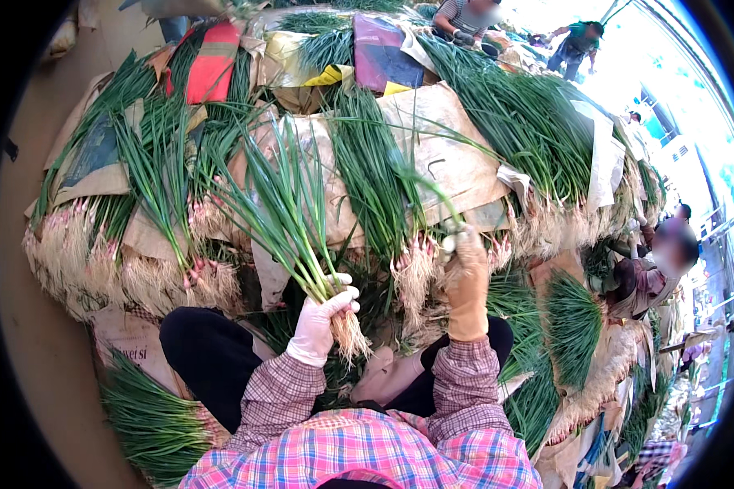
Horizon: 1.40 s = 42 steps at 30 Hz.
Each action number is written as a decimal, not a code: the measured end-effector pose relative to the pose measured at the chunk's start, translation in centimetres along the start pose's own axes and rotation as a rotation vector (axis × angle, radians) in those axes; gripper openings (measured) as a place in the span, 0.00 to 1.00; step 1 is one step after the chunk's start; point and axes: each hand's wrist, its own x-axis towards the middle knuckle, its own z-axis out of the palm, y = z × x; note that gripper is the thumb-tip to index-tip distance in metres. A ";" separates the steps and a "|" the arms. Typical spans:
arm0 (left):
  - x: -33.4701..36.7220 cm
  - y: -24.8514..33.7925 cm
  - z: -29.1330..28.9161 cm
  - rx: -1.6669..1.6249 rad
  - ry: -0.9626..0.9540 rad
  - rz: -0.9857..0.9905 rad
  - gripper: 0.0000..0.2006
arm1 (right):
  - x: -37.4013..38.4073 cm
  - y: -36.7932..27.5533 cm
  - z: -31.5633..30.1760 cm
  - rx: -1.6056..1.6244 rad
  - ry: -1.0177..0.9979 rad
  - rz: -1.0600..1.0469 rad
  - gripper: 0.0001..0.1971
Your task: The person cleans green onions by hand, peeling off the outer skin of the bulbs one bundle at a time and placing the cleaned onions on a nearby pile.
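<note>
My left hand, in a white glove, is closed round the lower stems of a bunch of spring onions. The long green leaves fan up and left, and pale roots hang below the fist. To the right, my right hand wears a tan glove and is raised, its fingers slightly blurred. A bent green onion leaf runs into its fingertips, which are pinched on it. Between the hands, another pile of spring onions lies on the heap with its roots toward me.
A large heap of spring onions with sacking between them spreads ahead. More bundles lie at my lower left and at right. Another person sits at the right; two more people are at the far side.
</note>
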 end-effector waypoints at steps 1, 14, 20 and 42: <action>0.0 0.0 -0.3 -0.001 0.006 -0.006 0.13 | -0.8 -0.5 0.2 0.164 -0.078 -0.016 0.10; 0.7 -1.5 0.1 0.080 -0.015 0.001 0.12 | -7.6 12.9 -1.6 -0.237 -0.316 0.394 0.11; 4.0 -2.4 -4.3 0.299 -0.005 -0.027 0.12 | -9.1 9.3 0.5 -1.087 -0.165 -0.191 0.13; 5.7 -2.9 -8.9 0.418 0.060 -0.172 0.08 | -35.9 13.0 -30.0 -0.755 1.511 0.622 0.35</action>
